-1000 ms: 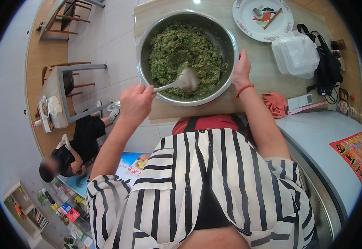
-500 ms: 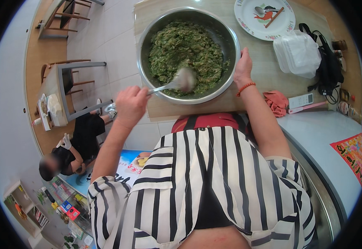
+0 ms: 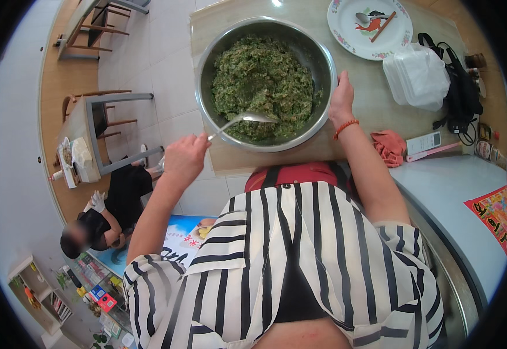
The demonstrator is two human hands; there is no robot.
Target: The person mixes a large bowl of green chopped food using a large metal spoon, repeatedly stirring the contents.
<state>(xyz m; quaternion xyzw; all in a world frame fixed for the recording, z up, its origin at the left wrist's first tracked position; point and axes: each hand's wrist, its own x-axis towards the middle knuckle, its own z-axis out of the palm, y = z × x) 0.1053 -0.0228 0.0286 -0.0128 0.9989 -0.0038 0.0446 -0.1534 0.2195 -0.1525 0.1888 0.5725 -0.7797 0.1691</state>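
A wide stainless steel bowl holds a coarse green minced mixture, heaped toward its middle. My left hand is closed around the handle of a large metal spoon. The spoon reaches over the near rim, and its head rests at the near part of the mixture, seen nearly edge-on. My right hand grips the bowl's right side from outside, its thumb side along the rim and some fingers hidden against the wall.
Right of the bowl are a floral plate with a small spoon, white plastic containers in a bag, a black strapped bag, a red cloth and a white remote. A person in black sits at left.
The spoon's blurred head has turned and slowed, now showing sharply edge-on in the mixture. My left hand has dipped slightly toward me; my right hand still grips the bowl.
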